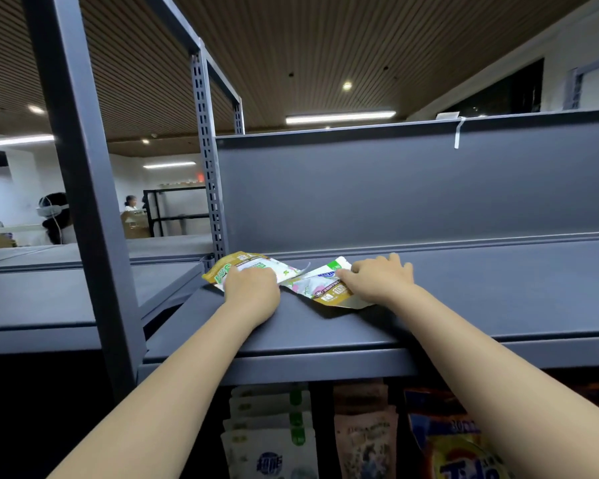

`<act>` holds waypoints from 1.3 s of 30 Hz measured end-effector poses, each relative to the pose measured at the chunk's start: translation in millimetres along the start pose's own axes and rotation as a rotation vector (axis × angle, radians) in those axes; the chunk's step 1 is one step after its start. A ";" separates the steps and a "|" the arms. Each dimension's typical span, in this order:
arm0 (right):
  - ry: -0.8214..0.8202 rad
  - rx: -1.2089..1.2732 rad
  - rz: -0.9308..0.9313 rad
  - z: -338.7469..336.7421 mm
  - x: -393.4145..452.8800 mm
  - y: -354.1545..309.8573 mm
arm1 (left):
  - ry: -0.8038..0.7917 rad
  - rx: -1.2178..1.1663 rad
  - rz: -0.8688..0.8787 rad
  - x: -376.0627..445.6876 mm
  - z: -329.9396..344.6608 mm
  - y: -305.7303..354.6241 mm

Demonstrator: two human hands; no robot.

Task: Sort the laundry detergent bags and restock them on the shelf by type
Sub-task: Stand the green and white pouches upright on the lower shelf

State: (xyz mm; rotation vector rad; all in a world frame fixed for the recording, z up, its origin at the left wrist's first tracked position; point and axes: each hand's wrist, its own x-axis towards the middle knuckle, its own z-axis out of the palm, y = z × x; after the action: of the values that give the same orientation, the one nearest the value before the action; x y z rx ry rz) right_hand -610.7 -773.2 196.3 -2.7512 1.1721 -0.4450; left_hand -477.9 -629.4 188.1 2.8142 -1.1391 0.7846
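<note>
Two flat detergent bags lie on the dark grey shelf [498, 288] at its left end. The left bag [253, 264], gold and white with green print, lies under my left hand [251, 288], which rests on it with fingers curled over its near part. The right bag [320, 286], white and green with a gold bottom, lies beside it; my right hand [381, 276] presses on its right edge with fingers bent. Whether either hand grips its bag is unclear.
On the shelf below stand rows of bags: white-green ones [270, 433], beige ones [365, 440] and an orange-blue Tide bag [464, 454]. A grey upright post [83, 202] stands at the left, the back panel [412, 191] behind. People stand in the far left background.
</note>
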 end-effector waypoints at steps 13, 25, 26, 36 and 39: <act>-0.146 0.626 0.225 -28.0 -21.2 27.3 | -0.311 -0.103 -0.141 -7.4 -24.4 -16.1; 0.436 0.894 0.101 -34.6 -42.7 17.6 | -0.459 -0.174 -0.246 -21.0 -38.4 -22.3; 0.477 0.873 0.061 -33.3 -47.5 18.3 | -0.448 -0.220 -0.262 -23.1 -36.3 -21.6; 0.431 0.795 0.030 -34.2 -70.3 20.8 | 0.177 -0.777 -0.453 -43.7 -39.2 -20.1; 0.527 0.819 0.084 -36.9 -80.3 20.1 | 0.420 -0.891 -0.496 -61.6 -44.6 -19.3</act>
State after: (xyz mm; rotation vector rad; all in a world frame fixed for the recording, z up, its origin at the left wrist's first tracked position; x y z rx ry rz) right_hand -688.9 -729.0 209.1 -1.9110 0.8829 -1.3408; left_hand -522.8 -566.8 202.7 1.9206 -0.4890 0.5714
